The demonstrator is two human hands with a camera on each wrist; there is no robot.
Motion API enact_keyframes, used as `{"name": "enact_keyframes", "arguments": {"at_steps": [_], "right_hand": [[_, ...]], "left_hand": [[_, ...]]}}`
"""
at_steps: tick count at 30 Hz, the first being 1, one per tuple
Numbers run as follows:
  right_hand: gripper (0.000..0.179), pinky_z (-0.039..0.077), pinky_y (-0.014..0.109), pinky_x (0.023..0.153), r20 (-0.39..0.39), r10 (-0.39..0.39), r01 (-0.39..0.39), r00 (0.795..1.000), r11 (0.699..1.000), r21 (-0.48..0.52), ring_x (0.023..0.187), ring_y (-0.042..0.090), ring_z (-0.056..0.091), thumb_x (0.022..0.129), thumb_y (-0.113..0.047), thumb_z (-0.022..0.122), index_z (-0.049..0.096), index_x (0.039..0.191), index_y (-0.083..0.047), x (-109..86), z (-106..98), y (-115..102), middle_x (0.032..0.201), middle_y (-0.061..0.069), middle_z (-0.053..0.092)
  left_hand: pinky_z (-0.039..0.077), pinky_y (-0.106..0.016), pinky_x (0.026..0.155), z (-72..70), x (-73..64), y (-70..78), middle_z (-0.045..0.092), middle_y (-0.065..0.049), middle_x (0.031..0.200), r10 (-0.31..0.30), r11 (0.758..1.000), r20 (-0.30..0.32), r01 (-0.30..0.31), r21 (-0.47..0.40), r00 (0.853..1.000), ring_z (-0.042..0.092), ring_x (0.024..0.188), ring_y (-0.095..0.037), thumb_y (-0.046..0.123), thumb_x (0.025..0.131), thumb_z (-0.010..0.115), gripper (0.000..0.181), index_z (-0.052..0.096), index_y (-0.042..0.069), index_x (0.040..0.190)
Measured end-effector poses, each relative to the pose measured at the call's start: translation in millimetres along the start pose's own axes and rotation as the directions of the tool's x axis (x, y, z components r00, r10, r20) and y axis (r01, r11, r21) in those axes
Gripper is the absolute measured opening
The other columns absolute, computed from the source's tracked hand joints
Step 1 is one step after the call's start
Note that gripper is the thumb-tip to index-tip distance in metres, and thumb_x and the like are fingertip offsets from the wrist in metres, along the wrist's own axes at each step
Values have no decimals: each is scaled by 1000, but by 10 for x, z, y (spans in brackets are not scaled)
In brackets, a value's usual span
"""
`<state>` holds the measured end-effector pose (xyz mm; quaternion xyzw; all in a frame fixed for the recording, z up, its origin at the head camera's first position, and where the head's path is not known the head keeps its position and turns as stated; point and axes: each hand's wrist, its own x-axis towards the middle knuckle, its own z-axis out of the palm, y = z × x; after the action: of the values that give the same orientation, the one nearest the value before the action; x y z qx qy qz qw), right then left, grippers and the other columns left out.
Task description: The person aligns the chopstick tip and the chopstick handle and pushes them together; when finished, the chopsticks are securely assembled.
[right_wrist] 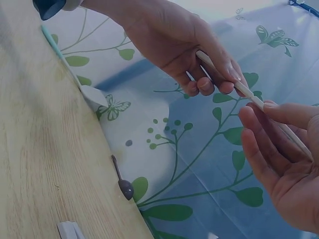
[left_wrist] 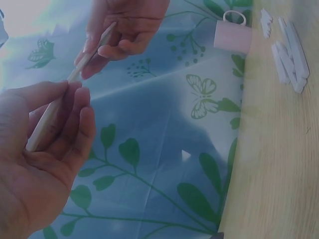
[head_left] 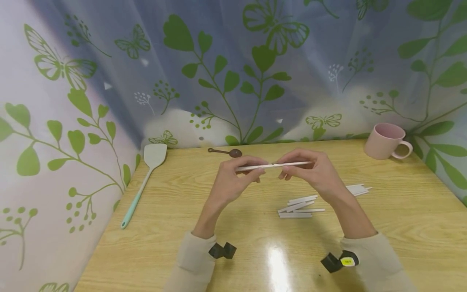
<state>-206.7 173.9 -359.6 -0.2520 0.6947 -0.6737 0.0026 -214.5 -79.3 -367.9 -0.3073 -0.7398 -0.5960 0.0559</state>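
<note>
While hands [head_left: 232, 180] [head_left: 321, 172] pinch white stick [head_left: 251, 167], table [head_left: 164, 247] below

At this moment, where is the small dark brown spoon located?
In the head view, the spoon lies near the far edge of the table, just beyond the left hand and right of the spatula.

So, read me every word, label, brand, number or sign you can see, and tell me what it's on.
No text is legible.
Yellow label on the black wrist device at the right sleeve: dark marks, too small and blurred to read.
White sticks, pink mug, spatula, brown spoon: no lettering visible.
Patterned curtain: butterflies and plants, no words.
</note>
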Motion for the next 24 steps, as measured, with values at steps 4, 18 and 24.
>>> {"name": "enact_keyframes", "arguments": {"at_steps": [4, 18, 24], "right_hand": [[18, 62, 39, 79, -6, 10, -10, 1000, 1000, 17, 81, 27, 75, 97, -2, 71, 72, 114, 4, 0, 30, -11, 103, 9, 74], [15, 62, 40, 82, -40, 12, -12, 999, 1000, 13, 77, 27, 75, 97, -3, 73, 73, 110, 4, -5, 75, -23, 102, 9, 74], [13, 63, 39, 80, -38, 0, 1, 999, 1000, 17, 76, 25, 75, 97, -3, 72, 73, 109, 3, -1, 86, -16, 101, 8, 73]], "left_hand": [[62, -49, 75, 24, -2, 11, 78, -3, 102, -1, 1000, -4, 1, -25, 1000, 74, 76, -19, 18, 98, 75, 18, 78, 13, 115], [62, -39, 81, 64, 3, 38, 77, -4, 98, 4, 999, -10, -5, -36, 1000, 73, 70, -22, 14, 98, 75, 15, 77, 9, 111], [62, -37, 85, 75, 13, 36, 77, -5, 97, 12, 1000, -13, -13, -28, 1000, 73, 69, -25, 14, 97, 75, 13, 76, 9, 110]]}}
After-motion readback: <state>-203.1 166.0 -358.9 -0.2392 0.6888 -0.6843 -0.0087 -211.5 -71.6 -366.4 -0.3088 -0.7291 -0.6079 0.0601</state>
